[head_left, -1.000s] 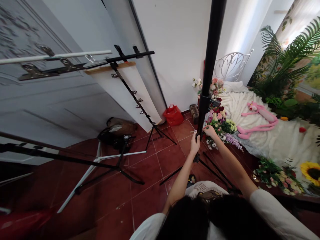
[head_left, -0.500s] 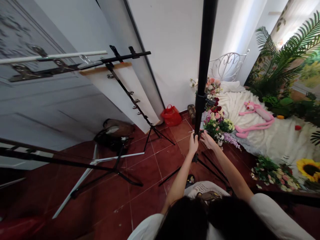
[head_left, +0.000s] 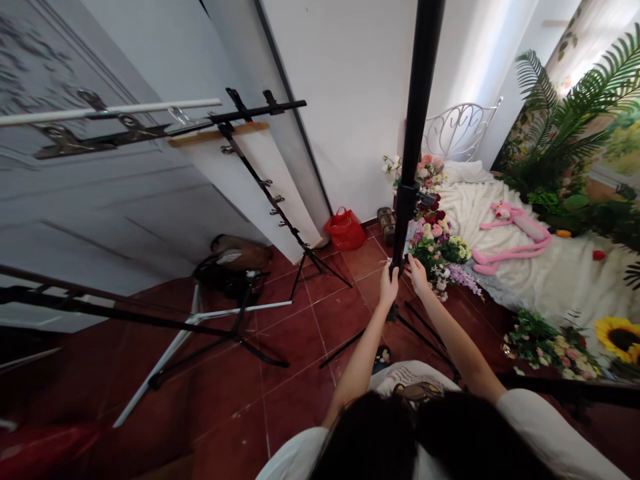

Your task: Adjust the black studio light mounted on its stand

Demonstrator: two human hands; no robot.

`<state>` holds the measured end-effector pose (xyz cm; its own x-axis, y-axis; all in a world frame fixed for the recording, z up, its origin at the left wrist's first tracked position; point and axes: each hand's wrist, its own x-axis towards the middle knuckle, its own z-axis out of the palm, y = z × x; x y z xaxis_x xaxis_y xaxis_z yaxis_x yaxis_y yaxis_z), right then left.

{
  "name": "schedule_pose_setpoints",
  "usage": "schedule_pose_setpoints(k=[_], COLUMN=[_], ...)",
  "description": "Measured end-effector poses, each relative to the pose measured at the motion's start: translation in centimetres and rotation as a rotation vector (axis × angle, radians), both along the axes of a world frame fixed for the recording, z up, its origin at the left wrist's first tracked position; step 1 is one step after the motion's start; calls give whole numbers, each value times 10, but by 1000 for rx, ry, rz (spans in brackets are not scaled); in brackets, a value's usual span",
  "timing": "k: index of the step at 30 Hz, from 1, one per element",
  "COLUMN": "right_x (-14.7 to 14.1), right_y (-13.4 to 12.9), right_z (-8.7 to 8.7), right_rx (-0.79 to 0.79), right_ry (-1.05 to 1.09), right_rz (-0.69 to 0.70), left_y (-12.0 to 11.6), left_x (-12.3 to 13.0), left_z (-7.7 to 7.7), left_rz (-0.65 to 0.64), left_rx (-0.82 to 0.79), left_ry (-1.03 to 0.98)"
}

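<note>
A black stand pole (head_left: 416, 100) rises in front of me, leaning slightly right at its top, with a collar and knob partway up. Low on it, my left hand (head_left: 389, 285) is wrapped round the pole. Just right of the pole, my right hand (head_left: 416, 273) has its fingers closed at a small dark knob on the lower collar. The stand's dark legs spread over the red tiles below my hands.
Left are a clipped backdrop on a black stand (head_left: 273, 200), a white-legged stand (head_left: 195, 319) and dark bags. A red bag (head_left: 346, 230) sits by the wall. Right are flowers (head_left: 433, 233), a pink plush toy (head_left: 525, 227) on white fabric (head_left: 555, 280), and palm fronds.
The view has shifted slightly. The pole's top leans a little further right; both hands remain at its lower collar.
</note>
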<state>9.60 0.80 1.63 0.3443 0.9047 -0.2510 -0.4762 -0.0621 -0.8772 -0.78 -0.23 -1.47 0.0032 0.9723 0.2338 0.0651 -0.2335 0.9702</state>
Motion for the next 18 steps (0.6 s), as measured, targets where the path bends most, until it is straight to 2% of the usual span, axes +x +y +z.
schedule_pose_setpoints(k=[2,4,7,9,11,14,18], right_x=[9,23,47,62,76,94,116], right_y=[-14,-34,-75,-108,-143,-198,-272], right_z=[-7,-19,-43,-60,-73,-84,-80], right_rx=[-29,-66,-121,-157,-195,-233,-155], right_ry=[43,60,110,173,236,328,507], right_rz=[60,94,43,-30,-121,-302,-568], left_y=[-9,-21,-45,-61,-76,-95,-127], left_x=[-3,-6,0,13,34,79,152], left_z=[-12,-31,-66,-86,-97,-93,-61], left_rz=[32,98,144,27,-149,-467,-879], left_rx=[-11,-61,-270,-383,-397,-347,-235], left_ry=[14,45,117,176,205,232,266])
